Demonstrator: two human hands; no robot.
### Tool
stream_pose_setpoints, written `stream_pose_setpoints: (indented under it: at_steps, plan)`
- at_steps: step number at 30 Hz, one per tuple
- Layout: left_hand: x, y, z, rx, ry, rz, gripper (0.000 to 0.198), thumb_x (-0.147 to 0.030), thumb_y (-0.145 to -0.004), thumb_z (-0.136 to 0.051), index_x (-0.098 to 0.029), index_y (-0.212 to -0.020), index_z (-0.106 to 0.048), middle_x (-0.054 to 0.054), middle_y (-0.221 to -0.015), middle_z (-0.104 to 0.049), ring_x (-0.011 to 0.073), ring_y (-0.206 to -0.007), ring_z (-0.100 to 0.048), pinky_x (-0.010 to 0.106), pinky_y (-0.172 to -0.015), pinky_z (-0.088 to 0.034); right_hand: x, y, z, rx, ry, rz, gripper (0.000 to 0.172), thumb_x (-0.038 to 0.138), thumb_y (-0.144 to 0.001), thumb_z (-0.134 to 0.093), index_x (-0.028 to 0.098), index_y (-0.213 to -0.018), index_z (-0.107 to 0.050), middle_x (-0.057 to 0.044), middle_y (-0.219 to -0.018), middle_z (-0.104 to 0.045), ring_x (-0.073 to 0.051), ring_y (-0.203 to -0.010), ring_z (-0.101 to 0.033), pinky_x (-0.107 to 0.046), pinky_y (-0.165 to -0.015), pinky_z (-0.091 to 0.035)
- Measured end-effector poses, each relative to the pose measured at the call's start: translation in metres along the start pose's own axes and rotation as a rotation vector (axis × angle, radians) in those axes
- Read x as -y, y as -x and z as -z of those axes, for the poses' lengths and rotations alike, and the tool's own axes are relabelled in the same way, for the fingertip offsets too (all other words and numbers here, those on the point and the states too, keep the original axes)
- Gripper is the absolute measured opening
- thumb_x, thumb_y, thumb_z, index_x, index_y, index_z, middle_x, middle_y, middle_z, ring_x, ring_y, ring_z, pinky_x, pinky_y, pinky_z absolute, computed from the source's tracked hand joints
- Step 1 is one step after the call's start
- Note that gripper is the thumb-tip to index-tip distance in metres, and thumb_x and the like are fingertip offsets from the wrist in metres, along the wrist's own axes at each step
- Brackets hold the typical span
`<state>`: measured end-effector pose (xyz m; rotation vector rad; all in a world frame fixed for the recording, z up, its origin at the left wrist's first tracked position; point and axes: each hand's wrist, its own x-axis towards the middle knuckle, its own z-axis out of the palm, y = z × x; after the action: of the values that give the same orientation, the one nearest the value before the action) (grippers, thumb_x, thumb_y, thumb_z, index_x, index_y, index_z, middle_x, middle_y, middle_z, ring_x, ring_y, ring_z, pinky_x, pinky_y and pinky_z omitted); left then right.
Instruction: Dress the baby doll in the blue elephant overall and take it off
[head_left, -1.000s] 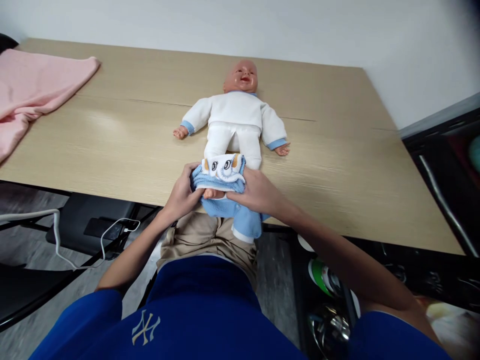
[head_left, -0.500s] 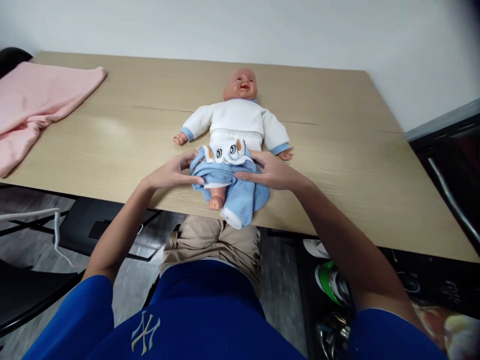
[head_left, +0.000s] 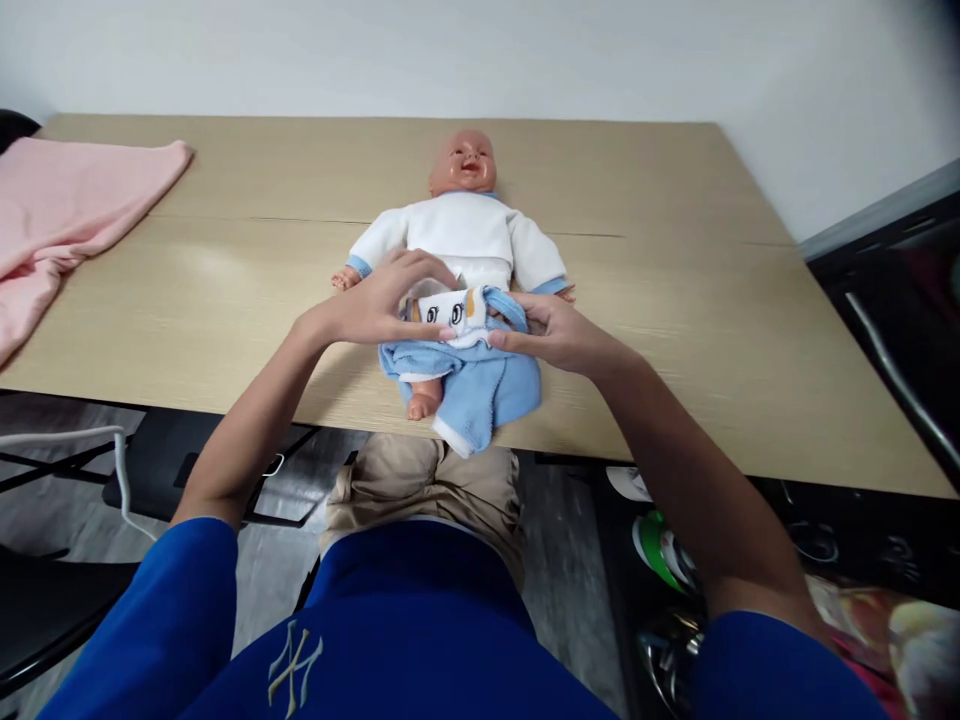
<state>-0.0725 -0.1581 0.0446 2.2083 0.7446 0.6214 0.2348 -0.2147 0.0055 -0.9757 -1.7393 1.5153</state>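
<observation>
A baby doll (head_left: 463, 230) in a white top with blue cuffs lies face up on the table, its head toward the wall. Light blue baby pants (head_left: 491, 390) with white cuffs and a cartoon face are bunched over its legs. One bare foot shows out of a leg opening; the other pant leg lies flat toward me. My left hand (head_left: 394, 300) curves over the waist part, its thumb on the printed face and its fingertips near the doll's belly. With my right hand (head_left: 555, 330) I pinch the waistband on the other side, thumb in front, fingers partly hidden behind the fabric.
A pink cloth (head_left: 67, 220) lies at the left end of the wooden table (head_left: 247, 260). Black folding chairs (head_left: 157, 465) stand below at the left, with a white cable near them. Below the table's right side, a green and white round item (head_left: 660, 550) sits among other things.
My left hand has moved up and right from the pant leg to the waist part. The waistband is lifted and gathered more at the right. The camera view has shifted slightly.
</observation>
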Motion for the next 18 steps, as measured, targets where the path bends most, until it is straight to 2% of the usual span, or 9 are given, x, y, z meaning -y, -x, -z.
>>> stream_pose_setpoints:
  at_steps: [2,4,6,8,10,12,15,18]
  plan:
    - [-0.009,-0.025,0.003,0.204,0.064,-0.002,0.048,-0.059,-0.081,-0.104,-0.021,-0.102,-0.084,0.010,-0.113,-0.082,0.0318,-0.115,-0.073,0.045,-0.109,-0.058,0.007,0.001,-0.005,-0.028,-0.012,0.005,0.056,0.067,-0.089,-0.101,0.025,-0.122,-0.084,-0.005,-0.113,-0.082,-0.024,-0.104,-0.075,-0.034,-0.093,-0.063]
    - [-0.012,-0.044,0.005,0.389,0.166,0.038,0.046,-0.059,-0.082,-0.104,-0.020,-0.091,-0.081,0.006,-0.090,-0.075,0.0252,-0.088,-0.070,0.040,-0.088,-0.059,0.013,0.004,-0.007,-0.043,-0.027,-0.002,0.060,0.072,-0.091,-0.097,0.027,-0.127,-0.082,-0.006,-0.117,-0.082,-0.026,-0.109,-0.075,-0.037,-0.100,-0.064]
    - [-0.009,-0.058,0.004,0.481,0.267,0.072,0.046,-0.057,-0.080,-0.105,-0.020,-0.091,-0.080,0.003,-0.082,-0.071,0.0206,-0.074,-0.065,0.037,-0.073,-0.054,0.016,0.009,-0.006,-0.019,-0.001,-0.024,0.066,0.078,-0.092,-0.093,0.027,-0.131,-0.080,-0.006,-0.118,-0.082,-0.028,-0.113,-0.075,-0.039,-0.103,-0.065]
    - [-0.003,-0.068,0.001,0.497,0.328,0.067,0.046,-0.054,-0.078,-0.107,-0.020,-0.092,-0.080,0.002,-0.081,-0.071,0.0186,-0.071,-0.064,0.033,-0.068,-0.052,0.019,0.015,-0.001,0.002,0.099,-0.049,0.065,0.081,-0.091,-0.092,0.026,-0.123,-0.080,-0.005,-0.105,-0.080,-0.027,-0.103,-0.073,-0.037,-0.092,-0.064]
    - [0.003,-0.075,-0.005,0.535,0.336,0.032,0.044,-0.051,-0.079,-0.107,-0.020,-0.094,-0.080,0.002,-0.084,-0.074,0.0181,-0.074,-0.067,0.030,-0.068,-0.053,0.022,0.020,0.002,0.001,0.234,-0.057,0.059,0.080,-0.090,-0.093,0.024,-0.102,-0.078,-0.001,-0.086,-0.070,-0.022,-0.084,-0.065,-0.032,-0.074,-0.056]
    - [0.009,-0.080,-0.011,0.619,0.342,-0.001,0.045,-0.053,-0.081,-0.105,-0.019,-0.101,-0.083,0.004,-0.092,-0.080,0.0198,-0.081,-0.073,0.029,-0.074,-0.058,0.027,0.023,0.002,-0.003,0.287,-0.028,0.058,0.078,-0.092,-0.092,0.024,-0.090,-0.073,0.002,-0.076,-0.060,-0.018,-0.074,-0.054,-0.030,-0.065,-0.046]
    - [0.015,-0.085,-0.017,0.690,0.399,-0.013,0.058,-0.062,-0.077,-0.105,-0.019,-0.112,-0.086,0.006,-0.104,-0.087,0.0268,-0.095,-0.081,0.034,-0.087,-0.065,0.036,0.022,-0.005,-0.054,0.171,0.043,0.055,0.078,-0.098,-0.087,0.024,-0.101,-0.074,0.001,-0.082,-0.061,-0.019,-0.077,-0.055,-0.032,-0.066,-0.045]
    - [0.019,-0.085,-0.019,0.682,0.406,-0.040,0.062,-0.062,-0.072,-0.109,-0.021,-0.111,-0.087,0.006,-0.098,-0.087,0.0310,-0.100,-0.082,0.039,-0.094,-0.067,0.044,0.019,-0.011,-0.173,0.167,0.056,0.056,0.079,-0.096,-0.088,0.025,-0.108,-0.075,-0.001,-0.088,-0.066,-0.022,-0.084,-0.060,-0.033,-0.069,-0.048]
